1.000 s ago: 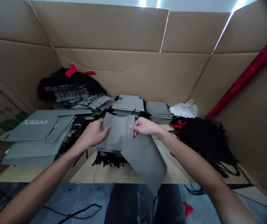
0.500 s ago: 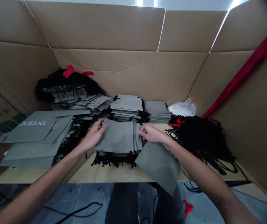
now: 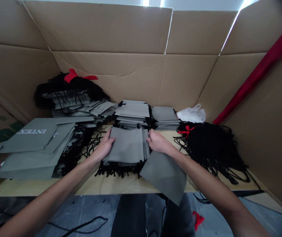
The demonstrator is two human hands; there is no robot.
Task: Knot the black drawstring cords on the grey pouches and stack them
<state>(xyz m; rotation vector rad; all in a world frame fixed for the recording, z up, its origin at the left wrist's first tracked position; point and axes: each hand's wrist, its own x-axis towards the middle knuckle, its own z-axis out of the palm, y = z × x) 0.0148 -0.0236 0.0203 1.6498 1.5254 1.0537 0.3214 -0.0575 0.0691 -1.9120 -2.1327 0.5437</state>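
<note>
A stack of gray cloth bags (image 3: pixel 123 145) lies on the wooden table (image 3: pixel 101 187) directly between the hands, its longer side appearing to run across in front of the person. The left hand (image 3: pixel 103 148) lies unclenched against its left edge, fingers spread. The right hand (image 3: pixel 158 141) curls over its right edge, though a pinch cannot be told from a light touch. One loose gray bag (image 3: pixel 164 176) sits just below the right hand, nearer it than the left, and hangs over the table's front edge. Black drawstrings (image 3: pixel 117 169) spill from the stack toward the person. Beyond lie three more stacks of bags (image 3: pixel 132 113), two black drawstring heaps (image 3: pixel 210 151) with red ties (image 3: pixel 186 131), and one white plastic bag (image 3: pixel 191 114).
</note>
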